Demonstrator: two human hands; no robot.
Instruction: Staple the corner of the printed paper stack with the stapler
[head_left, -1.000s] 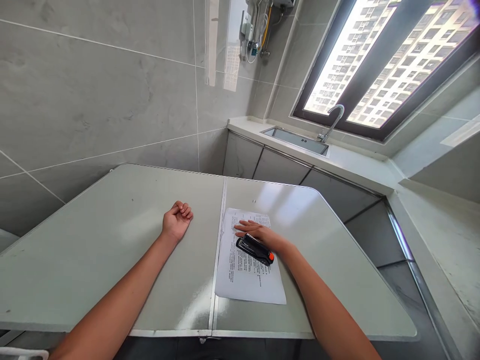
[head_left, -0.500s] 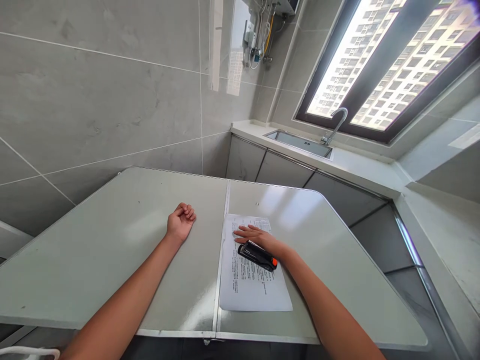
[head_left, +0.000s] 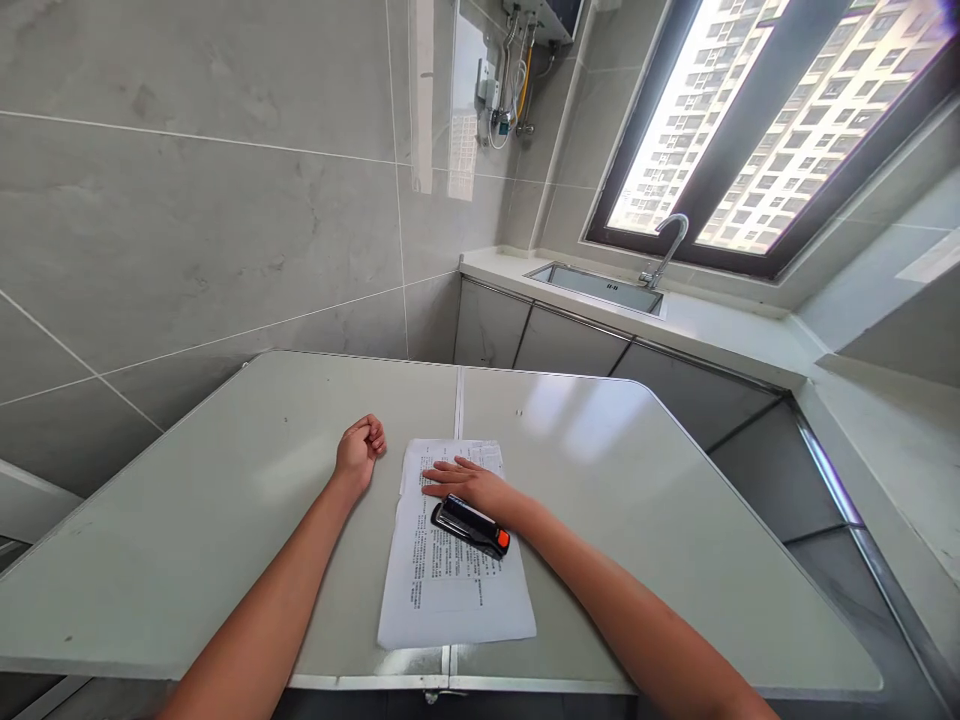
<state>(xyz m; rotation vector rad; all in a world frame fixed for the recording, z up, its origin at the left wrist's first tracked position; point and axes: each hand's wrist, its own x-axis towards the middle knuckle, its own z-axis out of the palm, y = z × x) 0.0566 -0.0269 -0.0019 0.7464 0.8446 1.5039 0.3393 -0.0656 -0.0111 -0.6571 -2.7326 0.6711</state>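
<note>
Printed paper (head_left: 457, 610) lies across the table's middle seam, its text running sideways; whether it is one sheet or several I cannot tell. My right hand (head_left: 469, 485) rests flat on its upper part, fingers spread and pointing left. Just below that hand, on the paper, sits a black stapler (head_left: 471, 525) with an orange end. The hand is beside it, not wrapped round it. Left of the paper, my left hand (head_left: 361, 448) rests on the table with fingers curled into a loose fist, and nothing shows in it.
The pale folding table (head_left: 187, 560) has a metal edge and a metal centre seam (head_left: 459, 400). Beyond it runs a counter (head_left: 720, 335) with a sink (head_left: 596, 287) and a tap (head_left: 667, 250) under a window. A grey tiled wall (head_left: 225, 220) stands at the left.
My right hand has slid left, and the paper and stapler have moved left with it, now over the seam. My left hand stays curled in about the same place. The view has shifted slightly.
</note>
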